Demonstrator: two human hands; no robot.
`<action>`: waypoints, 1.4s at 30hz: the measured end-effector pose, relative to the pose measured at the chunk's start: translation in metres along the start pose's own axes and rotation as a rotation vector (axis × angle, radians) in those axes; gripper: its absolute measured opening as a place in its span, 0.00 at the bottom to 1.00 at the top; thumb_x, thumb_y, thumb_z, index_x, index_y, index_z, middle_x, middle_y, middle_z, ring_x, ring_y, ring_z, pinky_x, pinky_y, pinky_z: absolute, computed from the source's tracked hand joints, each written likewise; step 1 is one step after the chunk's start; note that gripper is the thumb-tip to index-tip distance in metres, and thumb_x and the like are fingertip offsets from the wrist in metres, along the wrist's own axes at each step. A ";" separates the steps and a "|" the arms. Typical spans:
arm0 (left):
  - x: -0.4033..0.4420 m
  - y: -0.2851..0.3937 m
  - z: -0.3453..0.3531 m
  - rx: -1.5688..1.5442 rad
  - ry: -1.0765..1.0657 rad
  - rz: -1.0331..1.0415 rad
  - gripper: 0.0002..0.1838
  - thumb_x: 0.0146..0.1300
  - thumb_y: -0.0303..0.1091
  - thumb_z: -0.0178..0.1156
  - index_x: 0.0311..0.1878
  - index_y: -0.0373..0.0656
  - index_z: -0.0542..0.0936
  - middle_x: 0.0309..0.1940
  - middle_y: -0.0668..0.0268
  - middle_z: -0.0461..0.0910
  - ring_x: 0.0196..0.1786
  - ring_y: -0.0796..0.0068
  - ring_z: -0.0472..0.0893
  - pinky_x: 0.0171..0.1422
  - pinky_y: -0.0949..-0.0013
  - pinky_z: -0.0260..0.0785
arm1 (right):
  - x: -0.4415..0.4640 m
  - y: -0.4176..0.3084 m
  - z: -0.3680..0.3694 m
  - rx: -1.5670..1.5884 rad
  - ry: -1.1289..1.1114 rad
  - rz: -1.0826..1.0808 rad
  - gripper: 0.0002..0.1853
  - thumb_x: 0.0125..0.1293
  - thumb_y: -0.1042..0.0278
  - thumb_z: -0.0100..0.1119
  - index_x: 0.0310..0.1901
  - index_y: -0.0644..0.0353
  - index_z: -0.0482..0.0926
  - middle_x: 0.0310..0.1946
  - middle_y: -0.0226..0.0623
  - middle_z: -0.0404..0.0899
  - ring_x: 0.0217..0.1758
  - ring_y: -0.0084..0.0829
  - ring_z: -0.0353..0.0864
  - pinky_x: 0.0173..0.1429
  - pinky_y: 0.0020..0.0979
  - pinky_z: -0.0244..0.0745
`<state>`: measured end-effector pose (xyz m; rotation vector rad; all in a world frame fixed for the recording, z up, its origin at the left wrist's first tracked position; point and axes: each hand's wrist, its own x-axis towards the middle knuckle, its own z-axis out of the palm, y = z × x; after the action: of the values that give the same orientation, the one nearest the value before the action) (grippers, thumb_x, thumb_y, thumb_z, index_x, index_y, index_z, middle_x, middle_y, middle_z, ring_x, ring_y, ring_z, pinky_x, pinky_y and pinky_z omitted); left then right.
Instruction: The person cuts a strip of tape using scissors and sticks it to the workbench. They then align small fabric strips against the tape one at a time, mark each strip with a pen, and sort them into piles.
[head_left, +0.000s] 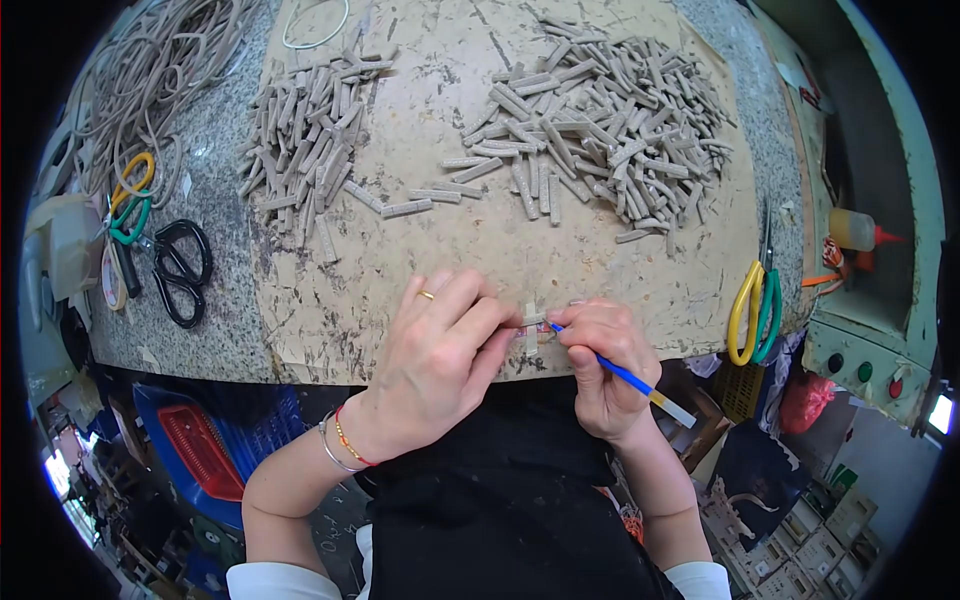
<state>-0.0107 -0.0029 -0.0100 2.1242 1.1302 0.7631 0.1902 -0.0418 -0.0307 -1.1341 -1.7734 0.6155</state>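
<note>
My left hand (pixel 440 345) is closed in a pinch near the table's front edge, with a ring on one finger. Between its fingertips is the left end of a short grey strip (pixel 534 321). My right hand (pixel 607 355) grips a blue pen (pixel 628 378) with a pale rear end; its tip points at the strip's right end. Whether the tip touches the strip I cannot tell. Under the strip, a bit of clear tape (pixel 532 346) with a reddish mark lies on the brown paper. Fingers partly hide the strip.
Brown paper (pixel 400 250) covers the table. Two heaps of short grey strips, a left heap (pixel 310 140) and a larger right heap (pixel 630 130), lie beyond my hands. Black-handled scissors (pixel 182 270) and coiled cords (pixel 150 80) are left; yellow-green scissors (pixel 757 310) and a green machine (pixel 860 365) are right.
</note>
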 end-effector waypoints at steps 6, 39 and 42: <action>-0.004 -0.003 0.000 -0.031 0.003 -0.001 0.09 0.53 0.21 0.69 0.36 0.39 0.79 0.35 0.63 0.74 0.41 0.61 0.75 0.47 0.60 0.65 | 0.001 0.001 0.002 -0.075 -0.034 -0.057 0.07 0.63 0.74 0.69 0.41 0.63 0.80 0.37 0.42 0.83 0.41 0.42 0.84 0.50 0.40 0.78; 0.033 -0.024 -0.028 0.188 0.070 -0.037 0.05 0.58 0.19 0.65 0.37 0.36 0.80 0.33 0.57 0.77 0.36 0.55 0.79 0.42 0.61 0.71 | 0.000 0.003 -0.003 0.047 0.057 -0.020 0.03 0.68 0.72 0.64 0.40 0.59 0.81 0.34 0.36 0.83 0.38 0.39 0.84 0.50 0.39 0.77; 0.018 -0.006 -0.013 -0.017 -0.079 0.000 0.06 0.59 0.21 0.65 0.37 0.38 0.79 0.35 0.58 0.75 0.41 0.56 0.77 0.48 0.59 0.69 | -0.002 0.003 -0.001 0.069 0.098 0.006 0.03 0.69 0.73 0.63 0.41 0.61 0.81 0.35 0.40 0.83 0.40 0.40 0.84 0.49 0.39 0.77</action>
<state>-0.0144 0.0186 -0.0021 2.1214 1.0791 0.6806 0.1925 -0.0426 -0.0336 -1.1047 -1.6539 0.6097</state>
